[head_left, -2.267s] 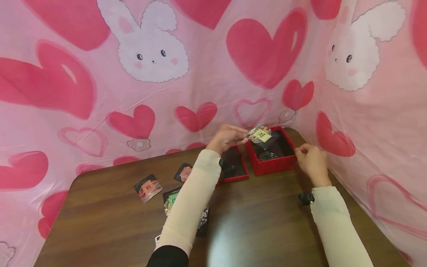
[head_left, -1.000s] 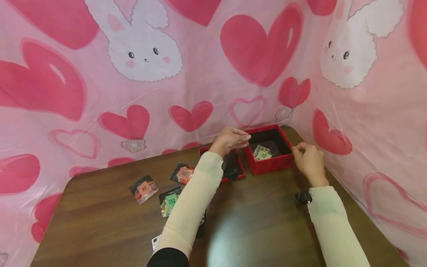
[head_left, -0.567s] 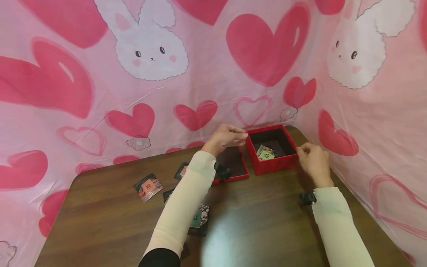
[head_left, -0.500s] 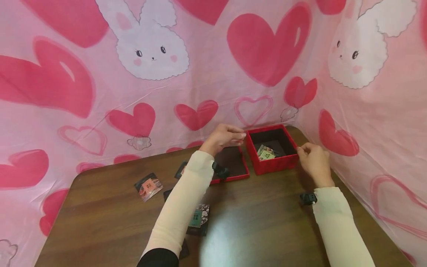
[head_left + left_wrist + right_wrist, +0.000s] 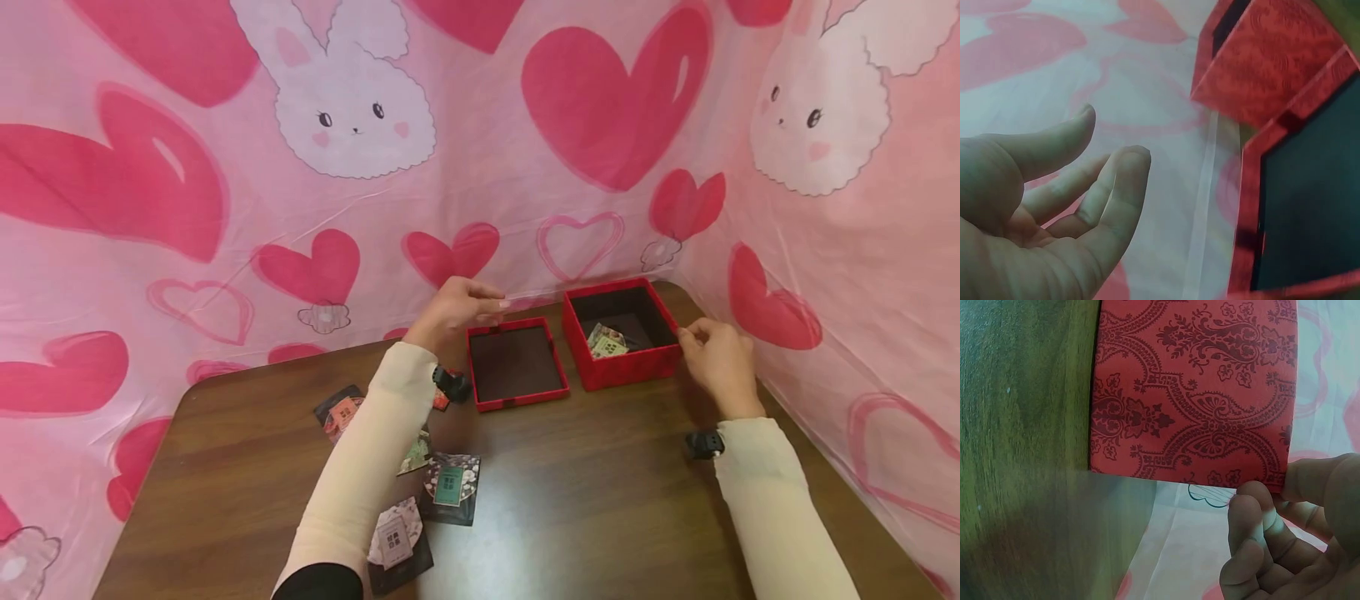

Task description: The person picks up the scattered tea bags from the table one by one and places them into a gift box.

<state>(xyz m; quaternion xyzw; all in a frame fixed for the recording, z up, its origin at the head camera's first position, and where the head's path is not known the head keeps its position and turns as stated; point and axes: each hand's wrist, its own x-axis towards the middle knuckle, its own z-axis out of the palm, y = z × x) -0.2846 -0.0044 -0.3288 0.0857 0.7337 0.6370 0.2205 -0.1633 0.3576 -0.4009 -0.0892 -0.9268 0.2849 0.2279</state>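
Your right hand (image 5: 718, 364) is pinching the deep, square, red patterned box (image 5: 632, 367) at its near right rim, probably steadying it against sliding. Inside, a small printed sachet with a pale green label (image 5: 609, 346) is lying toward the near left corner; whether it's covering others, you can't tell. Your left hand (image 5: 459, 308) is hovering near the far left corner of the shallow, square red tray with dark lining (image 5: 516, 362), holding nothing, thumb spread away from loosely bent fingers. That tray is sitting just beside the box, likely leaving its top uncovered for reaching in. On the brown wood-grain surface (image 5: 585, 475), black sachets with coloured labels (image 5: 450, 487) are lying face up, presumably keeping labels readable; your left sleeve (image 5: 352, 467) is partly hiding some.
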